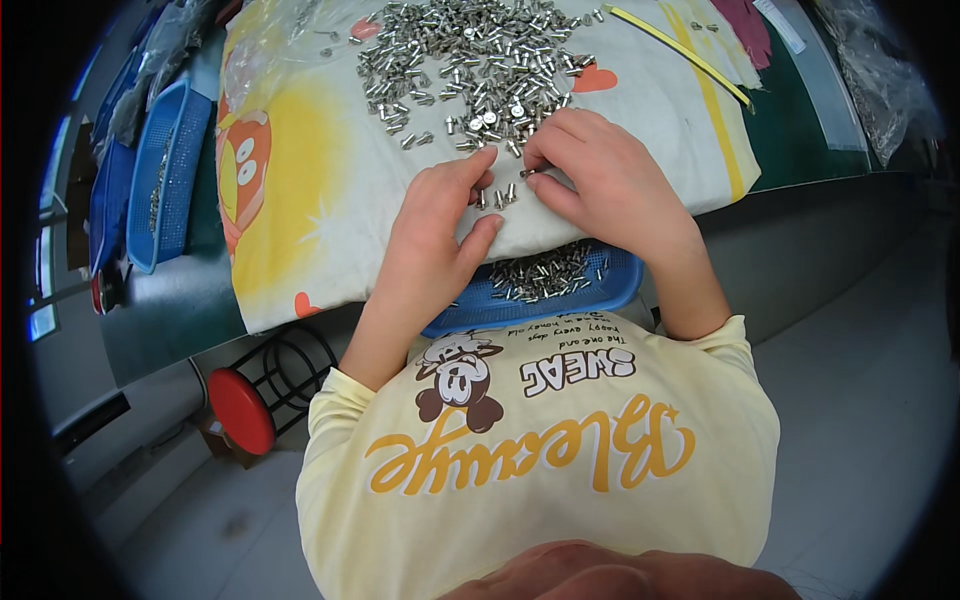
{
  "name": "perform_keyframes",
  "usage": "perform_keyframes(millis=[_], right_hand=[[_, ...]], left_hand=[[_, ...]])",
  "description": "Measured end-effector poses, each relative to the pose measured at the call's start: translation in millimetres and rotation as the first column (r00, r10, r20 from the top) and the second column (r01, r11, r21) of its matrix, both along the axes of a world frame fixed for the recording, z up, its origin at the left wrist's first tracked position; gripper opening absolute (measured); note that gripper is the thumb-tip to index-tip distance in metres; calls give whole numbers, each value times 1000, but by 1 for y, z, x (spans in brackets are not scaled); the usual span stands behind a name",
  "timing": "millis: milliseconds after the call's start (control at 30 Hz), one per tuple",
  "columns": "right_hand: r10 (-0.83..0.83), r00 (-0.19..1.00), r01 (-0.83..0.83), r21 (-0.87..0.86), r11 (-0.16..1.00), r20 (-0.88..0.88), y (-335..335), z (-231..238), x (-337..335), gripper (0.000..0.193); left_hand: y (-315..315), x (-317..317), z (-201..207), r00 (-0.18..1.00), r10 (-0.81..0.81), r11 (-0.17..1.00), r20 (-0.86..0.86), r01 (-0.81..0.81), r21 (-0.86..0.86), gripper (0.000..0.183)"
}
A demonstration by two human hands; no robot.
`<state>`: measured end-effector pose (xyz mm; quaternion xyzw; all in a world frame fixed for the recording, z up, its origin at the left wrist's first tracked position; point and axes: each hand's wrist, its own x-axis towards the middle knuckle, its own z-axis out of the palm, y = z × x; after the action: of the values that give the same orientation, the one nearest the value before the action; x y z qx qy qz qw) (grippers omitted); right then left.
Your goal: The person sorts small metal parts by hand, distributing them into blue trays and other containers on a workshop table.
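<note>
A big heap of small silvery metal pieces with round heads, like rivets or screws, lies on the cloth. My right hand is at the near edge of this heap, thumb and index finger pinched on one metal piece. Across from it, my left hand rests on the cloth with thumb and index finger apart. Between my two hands stand a few loose metal pieces, close to the left fingertips. The undersides of the left fingers are partly hidden.
Below the table edge, a blue basket against my body holds many more pieces. Another blue basket stands at the left. A yellow strip lies at the far right of the printed cloth. A red stool is at lower left.
</note>
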<state>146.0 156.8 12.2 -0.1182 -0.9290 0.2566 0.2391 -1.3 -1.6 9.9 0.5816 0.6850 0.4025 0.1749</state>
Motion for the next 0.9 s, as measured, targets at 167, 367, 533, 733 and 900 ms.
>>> perform_keyframes(millis=[167, 367, 533, 733, 900], right_hand=[[4, 997, -4, 7, 1000, -74, -2, -7, 2, 17], [-6, 997, 5, -8, 1000, -71, -8, -11, 9, 21], [-9, 996, 10, 14, 1000, -91, -19, -15, 5, 22], [23, 987, -31, -51, 998, -162, -19, -16, -1, 21], [73, 989, -81, -58, 995, -128, -13, -15, -3, 19]], left_hand=[[5, 1, -2, 999, -32, 999, -41, 33, 26, 59], [5, 1, -6, 997, 2, 999, -82, 1, 39, 56], [7, 0, -6, 999, -5, 997, -32, 7, 77, 53], [5, 0, -6, 1000, -12, 999, -15, 13, 47, 55], [3, 0, -8, 997, 70, 997, -40, -68, 35, 55]])
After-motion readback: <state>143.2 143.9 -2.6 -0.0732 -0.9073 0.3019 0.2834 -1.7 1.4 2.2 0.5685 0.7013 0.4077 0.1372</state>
